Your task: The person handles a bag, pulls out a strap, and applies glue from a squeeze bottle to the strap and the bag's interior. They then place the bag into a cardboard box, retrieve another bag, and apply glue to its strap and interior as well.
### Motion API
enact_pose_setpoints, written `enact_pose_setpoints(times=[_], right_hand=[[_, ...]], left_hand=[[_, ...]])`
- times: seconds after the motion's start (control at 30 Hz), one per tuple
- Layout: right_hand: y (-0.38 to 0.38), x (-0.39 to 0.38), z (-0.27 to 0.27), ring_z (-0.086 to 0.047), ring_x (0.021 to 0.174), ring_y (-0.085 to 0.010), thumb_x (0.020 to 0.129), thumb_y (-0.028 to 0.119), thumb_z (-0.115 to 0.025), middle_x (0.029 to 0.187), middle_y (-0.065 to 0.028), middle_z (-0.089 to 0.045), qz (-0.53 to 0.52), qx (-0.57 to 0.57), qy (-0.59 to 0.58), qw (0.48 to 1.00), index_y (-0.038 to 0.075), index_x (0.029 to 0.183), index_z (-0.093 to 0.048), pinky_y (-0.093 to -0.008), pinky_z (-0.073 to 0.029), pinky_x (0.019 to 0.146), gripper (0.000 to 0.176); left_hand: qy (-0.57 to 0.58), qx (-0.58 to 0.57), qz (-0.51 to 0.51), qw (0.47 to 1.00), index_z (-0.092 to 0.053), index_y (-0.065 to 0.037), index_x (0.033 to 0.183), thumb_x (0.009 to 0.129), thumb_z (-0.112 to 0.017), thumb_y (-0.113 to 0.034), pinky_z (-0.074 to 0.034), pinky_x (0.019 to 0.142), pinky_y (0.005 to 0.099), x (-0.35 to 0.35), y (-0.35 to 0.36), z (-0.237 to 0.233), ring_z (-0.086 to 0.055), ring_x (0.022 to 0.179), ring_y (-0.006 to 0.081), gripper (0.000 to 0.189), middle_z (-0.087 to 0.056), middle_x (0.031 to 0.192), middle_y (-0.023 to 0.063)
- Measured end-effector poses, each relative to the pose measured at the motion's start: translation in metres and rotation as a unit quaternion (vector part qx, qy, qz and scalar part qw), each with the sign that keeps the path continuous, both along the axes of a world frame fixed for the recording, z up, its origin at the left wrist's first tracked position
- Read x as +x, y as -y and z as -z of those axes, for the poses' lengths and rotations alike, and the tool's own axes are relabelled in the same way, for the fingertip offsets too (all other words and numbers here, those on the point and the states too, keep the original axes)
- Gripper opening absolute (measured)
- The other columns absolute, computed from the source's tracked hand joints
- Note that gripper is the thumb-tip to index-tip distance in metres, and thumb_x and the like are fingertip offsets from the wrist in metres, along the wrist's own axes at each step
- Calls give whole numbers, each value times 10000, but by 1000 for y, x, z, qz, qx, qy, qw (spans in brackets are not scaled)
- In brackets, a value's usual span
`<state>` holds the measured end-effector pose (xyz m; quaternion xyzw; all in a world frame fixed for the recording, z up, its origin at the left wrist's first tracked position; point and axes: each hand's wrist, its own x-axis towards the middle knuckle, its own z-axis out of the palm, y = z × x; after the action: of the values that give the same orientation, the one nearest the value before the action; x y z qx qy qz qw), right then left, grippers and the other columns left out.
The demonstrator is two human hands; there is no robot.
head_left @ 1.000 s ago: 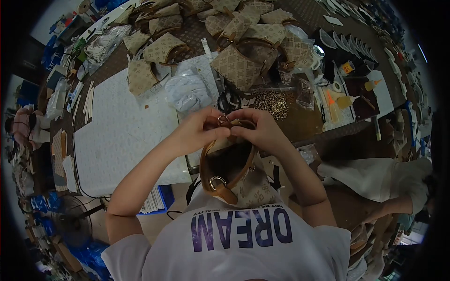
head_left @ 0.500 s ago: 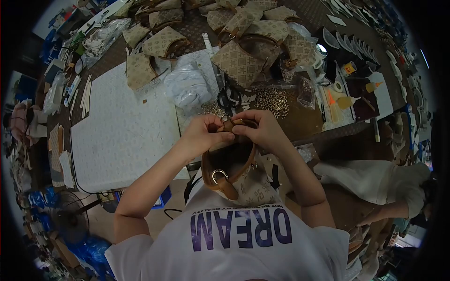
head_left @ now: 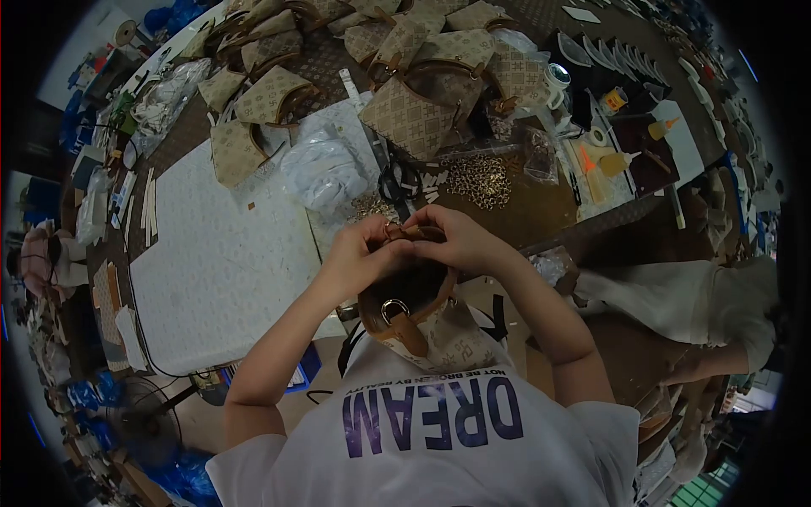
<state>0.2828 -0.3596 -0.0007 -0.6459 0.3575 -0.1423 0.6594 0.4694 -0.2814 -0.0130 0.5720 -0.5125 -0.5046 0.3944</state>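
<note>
A small beige patterned handbag [head_left: 454, 336] with brown trim is held against my chest, its dark opening facing up. My left hand [head_left: 361, 258] pinches the brown trim at the bag's far rim, by a small metal ring [head_left: 392, 228]. Close beside it, my right hand [head_left: 452, 243] grips the same brown trim, thumb and fingers pressed together. The fingers partly hide what lies between them. On the near rim, a brown leather tab [head_left: 410, 336] carries a gold D-ring [head_left: 394, 310].
Several similar handbags [head_left: 405, 118] are heaped across the far table. Gold rings [head_left: 478, 182] lie in a pile beyond my hands, near black-handled scissors [head_left: 399, 181] and a white plastic bag [head_left: 323, 169]. Glue bottles [head_left: 615, 163] stand to the right. Another person's arm [head_left: 705, 365] reaches in at right.
The camera view has turned slightly. My hands have drawn closer together at the far rim, and a small metal ring now shows by my left fingertips.
</note>
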Motion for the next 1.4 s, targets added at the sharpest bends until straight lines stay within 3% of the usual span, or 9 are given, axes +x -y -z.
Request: enact_pose_setpoints(times=[0.17, 0.4, 0.8, 0.9, 1.03, 1.1, 1.2, 1.27, 1.4], right_hand=[[14, -2, 8, -583, 701, -138, 674, 270, -780, 797, -77, -641, -151, -71, -131, 977, -6, 959, -621, -302, -476, 652, 428], [-2, -3, 56, -611, 649, -205, 711, 246, -718, 721, -143, -637, -107, -121, -111, 981, -22, 897, -643, -316, -468, 621, 335], [-27, -6, 79, -622, 794, -325, 716, 136, -586, 832, -163, -645, 60, -169, -197, 964, 17, 933, -623, -366, -492, 736, 250], [-16, -9, 68, -602, 904, -281, 787, 192, -582, 931, -155, -631, 222, -175, -57, 957, 7, 952, -615, -347, -471, 800, 250], [-24, -32, -29, -621, 839, -284, 841, 394, -609, 878, -134, -650, 134, 17, 67, 989, 22, 857, -609, -340, -462, 770, 373], [-32, -42, -49, -628, 792, -274, 815, 401, -638, 845, -126, -654, 55, -102, -66, 991, 27, 851, -613, -339, -471, 722, 377], [-50, -59, -53, -591, 607, -227, 783, 348, -698, 701, -96, -612, 134, -202, -98, 965, 25, 802, -564, -338, -448, 563, 350], [-65, -74, -37, -571, 581, -252, 775, 320, -706, 676, -93, -589, 223, -254, -105, 935, 42, 812, -542, -355, -422, 541, 325], [-108, -102, -43, -567, 545, -172, 832, 270, -673, 621, -44, -592, 335, -235, -53, 911, 49, 814, -529, -302, -419, 518, 264]], left_hand=[[4, 11, -35, 999, -553, -31, 785, 840, -659, -78, -363, 532, 194, -8, -2, 9, -436, 607, 14, 128, -531, 679, -62], [244, -103, 73, 961, -590, -58, 846, 802, -657, -162, -485, 606, 392, -13, -1, 4, -611, 665, 340, 132, -618, 709, 149], [339, -158, 212, 903, -509, -82, 909, 849, -557, -181, -479, 608, 442, -14, 28, 43, -597, 721, 383, 125, -617, 766, 149], [320, -56, 198, 925, -513, -74, 974, 864, -528, -183, -483, 627, 435, -21, 59, 49, -593, 765, 391, 156, -609, 769, 159], [119, -133, 295, 939, -555, -7, 968, 880, -595, -309, -467, 606, 359, -22, 106, 77, -608, 672, 288, 318, -584, 716, 127], [45, 173, 360, 916, -579, -19, 946, 899, -581, -336, -462, 614, 329, -42, 124, 56, -596, 691, 178, 321, -585, 708, 68], [112, 115, 380, 911, -606, -28, 962, 920, -560, -331, -446, 681, 257, -64, 180, 80, -571, 790, 105, 310, -624, 807, 44], [207, -203, 224, 931, -612, 14, 963, 909, -558, -312, -459, 710, 330, -72, 215, 76, -590, 756, 239, 334, -612, 774, 92], [556, -318, 87, 763, -485, -4, 1196, 848, -590, -404, -346, 998, 441, -59, 299, 111, -476, 1108, 351, 541, -499, 1235, 167]])
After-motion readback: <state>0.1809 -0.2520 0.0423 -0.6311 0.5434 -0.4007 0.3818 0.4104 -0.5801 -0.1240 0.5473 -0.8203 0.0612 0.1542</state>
